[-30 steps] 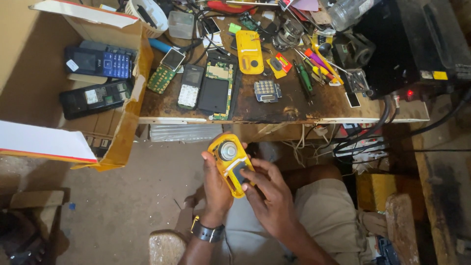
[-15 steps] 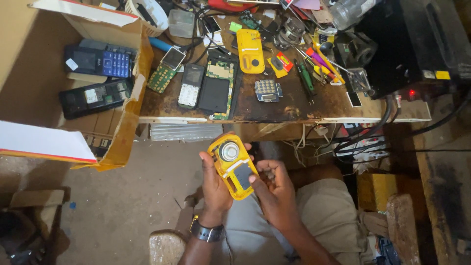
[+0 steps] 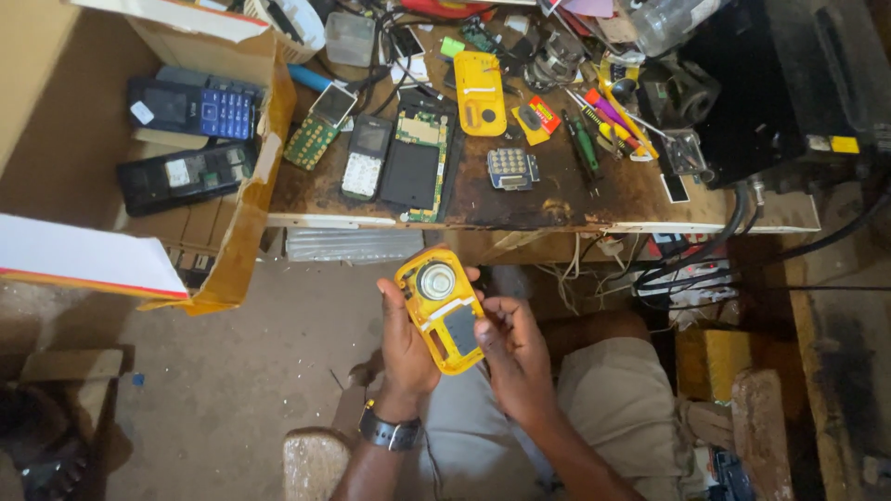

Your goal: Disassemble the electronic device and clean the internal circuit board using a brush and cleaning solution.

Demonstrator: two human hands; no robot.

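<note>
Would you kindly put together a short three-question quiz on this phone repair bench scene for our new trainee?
1. True or false: both hands hold the yellow phone housing over the lap, clear of the workbench.
2. Which hand wears the wristwatch? A) left hand B) right hand
3. Fill in: the blue-keypad phone lies in the ______ at the bench's left end.

Key:
1. True; the housing shows a round silver part near its top.
2. A.
3. Cardboard box, which also holds a black phone.
</note>
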